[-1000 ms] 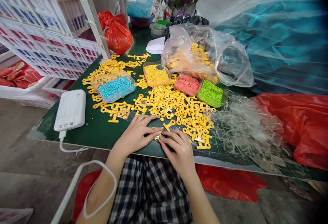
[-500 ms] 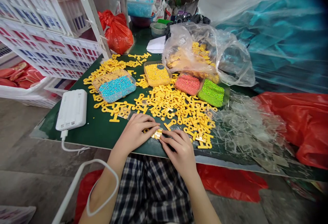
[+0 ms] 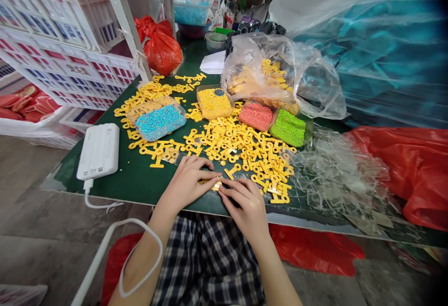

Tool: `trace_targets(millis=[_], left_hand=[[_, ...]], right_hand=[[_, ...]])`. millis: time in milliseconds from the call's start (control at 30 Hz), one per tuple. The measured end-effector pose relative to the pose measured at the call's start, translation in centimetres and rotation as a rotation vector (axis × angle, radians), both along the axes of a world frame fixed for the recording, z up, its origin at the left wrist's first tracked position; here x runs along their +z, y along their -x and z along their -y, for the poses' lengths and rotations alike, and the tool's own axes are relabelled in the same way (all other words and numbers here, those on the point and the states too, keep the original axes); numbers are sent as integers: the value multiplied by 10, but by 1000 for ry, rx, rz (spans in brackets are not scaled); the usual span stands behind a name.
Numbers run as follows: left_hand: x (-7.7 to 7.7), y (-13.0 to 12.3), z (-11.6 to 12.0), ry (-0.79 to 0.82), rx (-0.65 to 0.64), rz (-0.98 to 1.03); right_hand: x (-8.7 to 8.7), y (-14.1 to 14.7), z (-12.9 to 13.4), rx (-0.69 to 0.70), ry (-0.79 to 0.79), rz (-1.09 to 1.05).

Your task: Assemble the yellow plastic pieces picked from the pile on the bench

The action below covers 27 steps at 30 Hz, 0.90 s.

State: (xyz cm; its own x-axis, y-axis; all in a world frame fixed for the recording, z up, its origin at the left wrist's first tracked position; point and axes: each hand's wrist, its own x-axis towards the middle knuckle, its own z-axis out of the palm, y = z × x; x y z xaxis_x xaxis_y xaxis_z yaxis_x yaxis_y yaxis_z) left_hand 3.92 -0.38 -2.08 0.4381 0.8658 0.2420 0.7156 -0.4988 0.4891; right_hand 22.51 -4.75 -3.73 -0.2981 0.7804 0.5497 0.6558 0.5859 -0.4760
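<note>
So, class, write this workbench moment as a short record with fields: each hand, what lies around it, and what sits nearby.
left hand: fingertips at a small yellow piece
right hand: fingers pinching that piece
around hands: loose yellow plastic pieces
trays: blue beads, yellow beads, coral beads, green beads
nearby: white power bank

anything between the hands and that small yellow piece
Nothing visible: the left hand and right hand reach the small yellow piece directly at their fingertips, above the green work surface.
</note>
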Motion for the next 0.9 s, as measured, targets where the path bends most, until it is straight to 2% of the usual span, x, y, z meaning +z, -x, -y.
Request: trace_targets(millis=[200, 533, 900], left_hand=[[1, 1, 1, 36, 46, 6], [0, 4, 1, -23, 94, 89], [9, 2, 5, 22, 21, 90]], right_hand=[[0, 1, 0, -9, -10, -17], [0, 0, 0, -4, -10, -4], [-1, 0, 0, -20, 0, 4]])
